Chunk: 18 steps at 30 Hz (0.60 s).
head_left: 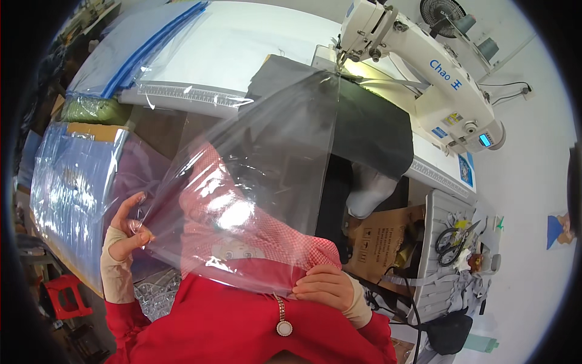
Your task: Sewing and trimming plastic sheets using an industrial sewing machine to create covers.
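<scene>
A clear plastic sheet (pixel 273 158) stretches from under the sewing machine's (pixel 424 60) needle area toward my body, over my lap. My left hand (pixel 128 227) pinches its left edge between thumb and fingers and holds it out to the side. At the near right corner, close to my chest, my right hand (pixel 324 286) grips the sheet with its fingers folded over. Dark grey cloth (pixel 373 127) lies under the far part of the sheet, draping over the table's front edge. Through the sheet a red-and-white checked cloth (pixel 206 182) shows on my lap.
More plastic sheeting with blue strips (pixel 151 51) lies on the white table (pixel 267 24) at far left. A wrapped bluish stack (pixel 73 182) stands left. Scissors (pixel 450 246) rest on a grey tray (pixel 433 224) at right, near a cardboard box (pixel 379 239). A red stool (pixel 65 297) stands lower left.
</scene>
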Motion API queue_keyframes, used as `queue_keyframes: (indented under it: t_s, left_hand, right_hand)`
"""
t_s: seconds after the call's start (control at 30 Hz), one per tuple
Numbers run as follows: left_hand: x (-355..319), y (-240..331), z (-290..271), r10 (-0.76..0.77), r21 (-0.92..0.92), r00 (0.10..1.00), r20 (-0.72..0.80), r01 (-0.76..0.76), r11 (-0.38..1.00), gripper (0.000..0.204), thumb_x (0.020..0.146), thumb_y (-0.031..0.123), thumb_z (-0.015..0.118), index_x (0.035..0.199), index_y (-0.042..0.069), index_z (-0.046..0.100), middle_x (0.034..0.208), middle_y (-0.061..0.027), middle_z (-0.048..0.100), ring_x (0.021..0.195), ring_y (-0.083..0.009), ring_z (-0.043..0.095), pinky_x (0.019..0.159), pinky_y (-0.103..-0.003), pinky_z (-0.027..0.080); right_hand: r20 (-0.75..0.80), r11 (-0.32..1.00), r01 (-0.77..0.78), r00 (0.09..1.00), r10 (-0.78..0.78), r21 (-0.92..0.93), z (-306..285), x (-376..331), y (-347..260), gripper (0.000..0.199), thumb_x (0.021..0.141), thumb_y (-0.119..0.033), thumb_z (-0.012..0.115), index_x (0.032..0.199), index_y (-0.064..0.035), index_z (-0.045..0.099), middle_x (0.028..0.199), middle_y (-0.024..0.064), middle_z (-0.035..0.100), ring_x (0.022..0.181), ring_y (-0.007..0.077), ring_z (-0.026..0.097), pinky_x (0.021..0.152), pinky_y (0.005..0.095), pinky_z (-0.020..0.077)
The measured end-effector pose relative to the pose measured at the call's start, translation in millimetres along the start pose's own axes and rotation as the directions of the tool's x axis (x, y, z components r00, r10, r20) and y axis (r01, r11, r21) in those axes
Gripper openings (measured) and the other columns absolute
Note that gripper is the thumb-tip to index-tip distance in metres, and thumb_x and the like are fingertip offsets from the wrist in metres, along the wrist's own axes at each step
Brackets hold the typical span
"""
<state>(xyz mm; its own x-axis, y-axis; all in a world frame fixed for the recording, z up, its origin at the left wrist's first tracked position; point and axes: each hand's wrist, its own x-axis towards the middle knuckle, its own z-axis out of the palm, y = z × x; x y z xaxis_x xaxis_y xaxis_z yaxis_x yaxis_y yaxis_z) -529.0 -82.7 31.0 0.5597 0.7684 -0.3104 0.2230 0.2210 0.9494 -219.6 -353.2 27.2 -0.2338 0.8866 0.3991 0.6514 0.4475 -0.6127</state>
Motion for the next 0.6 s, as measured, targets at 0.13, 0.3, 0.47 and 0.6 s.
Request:
queue_keyframes:
  t_s: [0.13,0.3,0.47,0.6]
  left_hand:
    - [16.0,-4.6,3.2,0.024,-0.042,1.000,-0.019,-0.025,0.999,0.081,0.063,0.009,0.073,0.133,0.005,0.033,0.065,-0.0044,0.061,0.060,-0.0093,0.057,0.056,-0.020,0.041]
    - [41.2,15.0,15.2,0.048,-0.054,0.999,0.004,-0.048,0.997,0.076,0.066,0.005,0.070,0.133,0.006,0.033,0.068,-0.0035,0.063,0.063,-0.0091,0.059,0.058,-0.020,0.042]
    - [74.0,21.1,20.0,0.099,-0.056,0.995,-0.011,-0.099,0.993,0.075,0.068,0.004,0.069,0.133,0.006,0.033,0.071,-0.0027,0.063,0.065,-0.0086,0.059,0.059,-0.019,0.042]
    - [102.3,38.0,27.7,0.129,-0.044,0.992,0.016,-0.128,0.991,0.072,0.070,0.003,0.067,0.133,0.006,0.033,0.072,-0.0043,0.063,0.065,-0.0081,0.058,0.059,-0.019,0.041]
  right_hand:
    - [-0.038,0.999,-0.013,0.999,0.012,-0.040,-8.8,9.6,8.5,0.022,0.072,-0.009,0.054,0.091,-0.0029,0.063,0.094,0.0079,0.064,0.090,0.0201,0.061,0.082,0.0330,0.0459]
    - [-0.188,0.999,-0.027,0.982,0.023,-0.019,-27.9,21.5,33.2,0.016,0.069,-0.011,0.065,0.085,-0.0064,0.065,0.083,0.0045,0.066,0.080,0.0179,0.063,0.077,0.0332,0.0469]
    - [-0.190,1.000,0.012,0.982,-0.014,-0.011,-49.7,34.0,70.4,0.016,0.071,-0.008,0.065,0.086,-0.0037,0.062,0.086,0.0063,0.064,0.079,0.0202,0.061,0.081,0.0365,0.0463]
    - [-0.253,0.997,0.022,0.967,-0.038,-0.068,-61.7,53.2,92.3,0.013,0.066,-0.011,0.071,0.074,-0.0056,0.062,0.075,0.0034,0.064,0.071,0.0181,0.062,0.075,0.0349,0.0476]
